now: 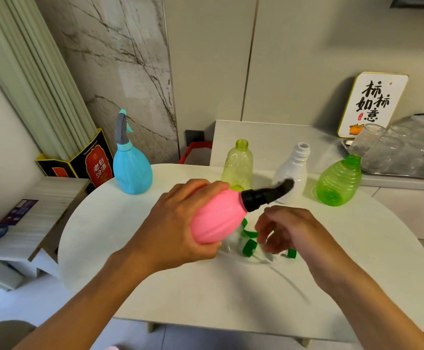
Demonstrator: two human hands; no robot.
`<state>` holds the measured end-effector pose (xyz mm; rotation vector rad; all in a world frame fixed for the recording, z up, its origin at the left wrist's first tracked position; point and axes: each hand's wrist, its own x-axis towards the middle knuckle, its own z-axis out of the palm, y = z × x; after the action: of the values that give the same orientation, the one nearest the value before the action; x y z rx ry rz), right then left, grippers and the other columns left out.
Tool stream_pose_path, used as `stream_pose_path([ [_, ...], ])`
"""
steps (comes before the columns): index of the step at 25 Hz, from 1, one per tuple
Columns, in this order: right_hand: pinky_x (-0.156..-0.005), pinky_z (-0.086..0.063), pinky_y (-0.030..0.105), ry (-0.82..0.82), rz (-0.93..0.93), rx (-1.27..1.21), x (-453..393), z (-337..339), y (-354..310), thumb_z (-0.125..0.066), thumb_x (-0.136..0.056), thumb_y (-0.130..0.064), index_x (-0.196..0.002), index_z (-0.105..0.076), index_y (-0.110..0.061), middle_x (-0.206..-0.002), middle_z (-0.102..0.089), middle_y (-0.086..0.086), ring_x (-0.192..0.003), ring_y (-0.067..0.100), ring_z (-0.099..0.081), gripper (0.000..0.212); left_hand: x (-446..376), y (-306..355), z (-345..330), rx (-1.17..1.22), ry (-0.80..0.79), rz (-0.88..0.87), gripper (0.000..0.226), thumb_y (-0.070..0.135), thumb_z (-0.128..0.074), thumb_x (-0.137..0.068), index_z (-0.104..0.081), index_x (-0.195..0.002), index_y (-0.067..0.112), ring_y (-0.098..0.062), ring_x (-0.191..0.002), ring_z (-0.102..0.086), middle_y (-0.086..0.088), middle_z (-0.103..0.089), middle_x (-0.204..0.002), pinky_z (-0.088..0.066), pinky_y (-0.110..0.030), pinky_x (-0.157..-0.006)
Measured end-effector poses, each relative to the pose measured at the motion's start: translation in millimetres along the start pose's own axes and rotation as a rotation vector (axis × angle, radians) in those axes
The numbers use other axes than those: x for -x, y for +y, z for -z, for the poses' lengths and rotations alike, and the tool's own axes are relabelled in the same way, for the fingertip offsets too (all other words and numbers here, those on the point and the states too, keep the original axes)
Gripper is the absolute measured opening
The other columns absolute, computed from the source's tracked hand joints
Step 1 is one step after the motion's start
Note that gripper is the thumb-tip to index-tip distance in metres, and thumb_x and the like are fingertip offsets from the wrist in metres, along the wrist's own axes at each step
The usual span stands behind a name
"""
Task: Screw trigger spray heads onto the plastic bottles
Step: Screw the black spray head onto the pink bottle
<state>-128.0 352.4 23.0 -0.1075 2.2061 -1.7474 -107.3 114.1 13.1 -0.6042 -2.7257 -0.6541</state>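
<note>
Fingers (180, 195) of the left hand (178, 223) wrap the smooth, pear-shaped pink bottle (218, 213), tilted above the round white surface (130, 274), its black ribbed trigger head (266, 194) already on the neck. The right hand (289, 231) hovers with loosely curled fingers, holding nothing, over green-collared clear spray heads (250, 248). Behind stand a capped blue bottle (132, 170) and open yellow-green (237, 165), white (294, 170) and ridged green (339, 183) bottles.
</note>
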Motion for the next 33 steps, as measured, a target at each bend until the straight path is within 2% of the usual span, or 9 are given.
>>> stream_pose_path([
  [4, -0.053, -0.036, 0.030, 0.376, 0.244, 0.387, -0.8, 8.5, 5.1, -0.065, -0.083, -0.026, -0.062, -0.057, -0.019, -0.051, -0.056, -0.009, -0.048, 0.009, -0.047, 0.024, 0.6, -0.8, -4.5, 0.007, -0.009, 0.025, 0.099, 0.053, -0.080, -0.061, -0.023, -0.143, 0.045, -0.007, -0.113, -0.042, 0.015, -0.038, -0.137, -0.040, -0.020, -0.080],
  [7, -0.050, -0.035, 0.024, 0.565, 0.443, 0.447, 0.4, 20.5, 1.9, -0.062, -0.080, -0.038, -0.070, -0.055, -0.027, -0.065, -0.059, -0.018, -0.057, 0.005, -0.051, 0.016, 1.0, -7.9, -2.0, -0.010, -0.012, 0.068, 0.101, 0.054, -0.080, -0.061, -0.021, -0.142, 0.046, -0.009, -0.113, -0.043, 0.016, -0.037, -0.137, -0.045, -0.025, -0.081],
  [9, -0.064, -0.040, 0.011, 0.475, 0.534, 0.450, -1.0, 23.1, 2.4, -0.063, -0.085, -0.046, -0.096, -0.058, -0.040, -0.094, -0.062, -0.029, -0.087, -0.006, -0.057, 0.013, 1.2, -8.8, -1.8, -0.021, -0.028, 0.072, 0.101, 0.054, -0.080, -0.061, -0.021, -0.142, 0.046, -0.011, -0.114, -0.043, 0.014, -0.038, -0.138, -0.046, -0.027, -0.083],
  [11, -0.079, -0.041, 0.009, 0.274, 0.610, 0.489, -4.2, 21.6, 6.7, -0.068, -0.088, -0.045, -0.116, -0.058, -0.042, -0.113, -0.061, -0.030, -0.107, -0.004, -0.056, 0.029, 1.9, -7.2, -3.8, -0.048, -0.050, 0.035, 0.099, 0.052, -0.079, -0.061, -0.023, -0.143, 0.045, -0.011, -0.115, -0.043, 0.013, -0.039, -0.138, -0.042, -0.026, -0.084],
  [16, -0.070, -0.040, 0.008, 0.050, 0.736, 0.509, -10.0, 20.7, 10.9, -0.065, -0.090, -0.035, -0.107, -0.067, -0.033, -0.096, -0.069, -0.024, -0.083, 0.001, -0.062, 0.018, 6.8, -6.9, -3.2, -0.046, -0.129, -0.005, 0.097, 0.054, -0.078, -0.063, -0.025, -0.143, 0.047, -0.005, -0.115, -0.040, 0.016, -0.038, -0.138, -0.038, -0.022, -0.086],
  [22, -0.067, -0.047, 0.016, 0.077, 0.654, 0.459, -6.2, 13.7, 9.8, -0.069, -0.085, -0.032, -0.097, -0.063, -0.046, -0.091, -0.071, -0.021, -0.081, 0.008, -0.066, 0.019, 9.7, -6.2, -8.7, -0.198, -0.029, -0.043, 0.093, 0.057, -0.076, -0.062, -0.033, -0.142, 0.036, -0.017, -0.115, -0.049, 0.004, -0.049, -0.135, -0.035, -0.027, -0.086],
  [26, -0.064, -0.053, 0.022, 0.128, 0.564, 0.329, -6.4, 17.0, 7.1, -0.075, -0.086, -0.018, -0.092, -0.075, -0.034, -0.081, -0.075, -0.008, -0.070, 0.010, -0.068, 0.017, 6.4, -2.5, -18.0, -0.238, 0.086, -0.046, 0.090, 0.061, -0.073, -0.064, -0.039, -0.141, 0.028, -0.022, -0.114, -0.053, -0.001, -0.052, -0.134, -0.045, -0.033, -0.086],
  [30, -0.048, -0.053, 0.030, 0.124, 0.137, -0.161, -3.3, 17.1, 2.1, -0.072, -0.087, -0.015, -0.097, -0.075, -0.006, -0.070, -0.075, 0.015, -0.058, 0.024, -0.068, 0.013, 3.4, 5.1, -30.2, -0.326, 0.172, -0.044, 0.098, 0.055, -0.082, -0.061, -0.036, -0.141, 0.023, -0.031, -0.117, -0.054, -0.011, -0.053, -0.136, -0.051, -0.045, -0.087],
  [33, -0.044, -0.052, 0.031, -0.085, -0.060, -0.368, -0.6, 26.1, -4.4, -0.065, -0.083, -0.040, -0.097, -0.074, -0.001, -0.073, -0.070, 0.024, -0.054, 0.028, -0.066, 0.042, 2.0, 10.6, -26.5, 0.005, 0.076, 0.071, 0.097, 0.060, -0.082, -0.057, -0.034, -0.138, 0.037, -0.011, -0.117, -0.050, 0.011, -0.049, -0.137, -0.055, -0.033, -0.087],
])
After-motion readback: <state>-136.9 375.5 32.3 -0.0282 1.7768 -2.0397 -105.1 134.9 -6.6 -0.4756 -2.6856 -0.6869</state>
